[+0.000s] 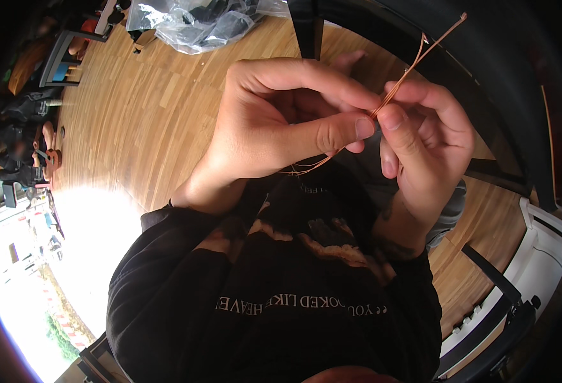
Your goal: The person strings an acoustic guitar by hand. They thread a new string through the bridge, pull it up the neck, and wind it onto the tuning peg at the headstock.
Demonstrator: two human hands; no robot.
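Several thin copper-coloured wires (389, 97) run diagonally between my hands, fanning into separate ends at the upper right, with small tips. Their lower part loops out below my left hand over my dark printed T-shirt (274, 255). My left hand (281, 121) is closed on the wires, thumb and forefinger pressed on them, the other fingers partly hidden behind. My right hand (421, 137) also pinches the bundle between thumb and forefinger, just to the right of my left fingertips, with its remaining fingers curled in toward the palm.
A clear plastic bag (194, 25) with dark contents lies on the wooden floor (127, 127). A bare foot (348, 60) shows behind my hands. Dark furniture (472, 64) runs along the upper right; a black chair part (504, 281) is lower right. At left are other people (35, 153) and a bright opening.
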